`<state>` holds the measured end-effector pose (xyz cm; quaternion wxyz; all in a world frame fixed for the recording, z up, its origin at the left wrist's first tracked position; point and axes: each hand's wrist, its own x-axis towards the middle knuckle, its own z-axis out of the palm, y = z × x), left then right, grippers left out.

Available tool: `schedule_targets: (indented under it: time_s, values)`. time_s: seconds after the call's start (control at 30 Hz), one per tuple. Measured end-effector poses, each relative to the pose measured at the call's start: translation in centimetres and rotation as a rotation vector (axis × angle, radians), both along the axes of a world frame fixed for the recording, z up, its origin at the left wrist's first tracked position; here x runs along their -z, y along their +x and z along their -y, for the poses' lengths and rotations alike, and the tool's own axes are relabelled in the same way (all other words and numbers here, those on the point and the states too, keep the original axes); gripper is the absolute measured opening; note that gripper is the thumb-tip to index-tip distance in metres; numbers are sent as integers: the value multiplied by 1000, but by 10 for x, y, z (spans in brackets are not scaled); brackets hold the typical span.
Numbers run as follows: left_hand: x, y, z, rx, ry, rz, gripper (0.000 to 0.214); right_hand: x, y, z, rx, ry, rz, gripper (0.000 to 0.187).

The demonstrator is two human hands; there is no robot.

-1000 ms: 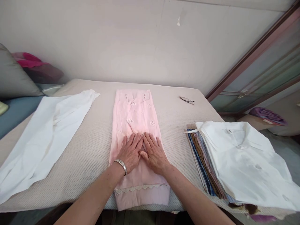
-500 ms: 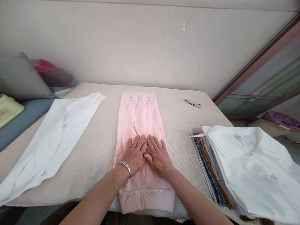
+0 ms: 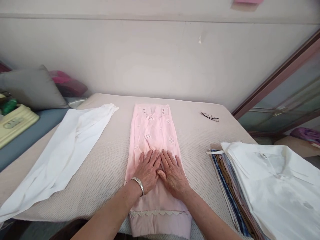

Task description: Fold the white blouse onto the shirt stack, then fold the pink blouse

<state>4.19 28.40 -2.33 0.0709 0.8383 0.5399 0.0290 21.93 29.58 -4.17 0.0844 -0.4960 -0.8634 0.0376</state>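
Observation:
A pink garment (image 3: pixel 153 131) with small eyelet flowers and a lace hem lies folded lengthwise down the middle of the beige table (image 3: pixel 105 166). My left hand (image 3: pixel 148 169), a silver bangle on its wrist, rests flat on the cloth with fingers stretched out. My right hand (image 3: pixel 173 172) lies flat beside it, the two touching at the thumbs. Both hands press on the garment's lower middle and hold nothing.
A white cloth (image 3: pixel 62 153) lies spread on the table's left. A stack of folded clothes topped by a white shirt (image 3: pixel 275 180) sits at the right edge. Folded glasses (image 3: pixel 210 116) lie at the far right. A grey cushion (image 3: pixel 32 88) and a yellow object (image 3: pixel 15 123) are at left.
The view has tilted up and left, so everything sits lower and further right in the picture. My hands stay flat on the pink garment at the same spot.

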Motion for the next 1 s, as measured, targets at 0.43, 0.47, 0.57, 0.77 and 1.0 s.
schedule_targets:
  time_s: [0.43, 0.47, 0.57, 0.77, 1.0]
  values:
    - [10, -5, 0, 24, 57, 7, 70, 4, 1, 0, -6, 34, 3, 75]
    - [10, -5, 0, 25, 59, 8, 70, 4, 0, 0, -6, 31, 4, 75]
    - [8, -4, 1, 28, 61, 12, 70, 4, 0, 0, -3, 18, 5, 74]
    - [4, -3, 1, 12, 22, 22, 71, 1, 1, 0, 1, -18, -7, 74]
    - [0, -1, 1, 5, 22, 19, 71, -2, 0, 1, 5, -30, -5, 75]
